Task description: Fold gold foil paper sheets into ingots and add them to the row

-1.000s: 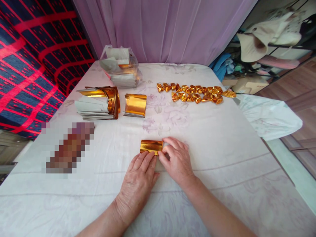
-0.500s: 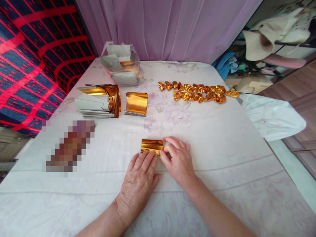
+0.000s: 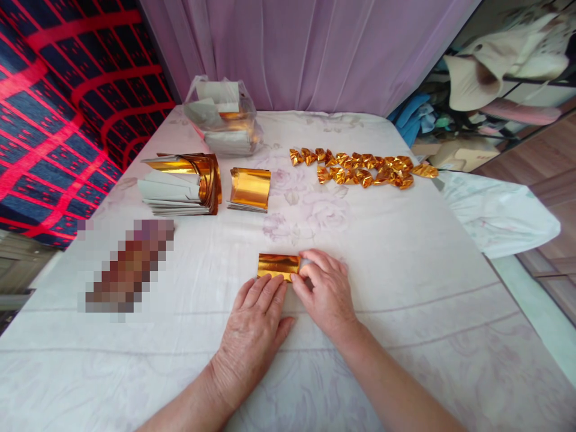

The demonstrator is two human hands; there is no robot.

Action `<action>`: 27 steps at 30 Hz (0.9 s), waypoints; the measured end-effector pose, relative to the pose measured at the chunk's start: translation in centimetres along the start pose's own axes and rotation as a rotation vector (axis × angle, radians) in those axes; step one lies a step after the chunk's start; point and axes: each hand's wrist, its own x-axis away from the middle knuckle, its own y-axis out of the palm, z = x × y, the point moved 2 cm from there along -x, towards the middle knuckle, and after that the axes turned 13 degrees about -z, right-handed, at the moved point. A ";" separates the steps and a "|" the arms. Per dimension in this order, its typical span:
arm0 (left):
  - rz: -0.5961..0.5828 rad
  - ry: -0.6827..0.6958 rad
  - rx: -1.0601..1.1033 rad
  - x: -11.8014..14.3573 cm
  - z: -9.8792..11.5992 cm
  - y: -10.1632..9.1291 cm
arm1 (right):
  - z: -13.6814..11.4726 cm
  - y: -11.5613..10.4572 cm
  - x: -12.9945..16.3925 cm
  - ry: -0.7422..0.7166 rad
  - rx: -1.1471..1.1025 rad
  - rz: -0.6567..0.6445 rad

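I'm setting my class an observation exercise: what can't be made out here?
In the head view:
Brownish thing: masked by pixelation.
Gold foil piece: near edge partly hidden by fingers of the left hand, right end partly by the right hand.
Bagged sheets: overlap prevents counting.
Plaid cloth: cut off by top and left edges.

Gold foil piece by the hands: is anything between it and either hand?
Nothing visible is in the way: the left hand rests its fingers on the near edge of the gold foil piece, and the right hand is at its right end.
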 end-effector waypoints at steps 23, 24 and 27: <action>-0.006 -0.006 0.033 -0.1 -0.1 0.0 | -0.1 -0.3 0.2 -0.056 -0.056 -0.028; -0.004 -0.006 0.030 -0.1 -0.1 0.0 | -0.1 -0.2 0.2 -0.051 -0.043 -0.040; 0.001 0.003 0.021 -0.2 -0.2 0.0 | -0.1 0.0 0.1 -0.034 -0.032 -0.054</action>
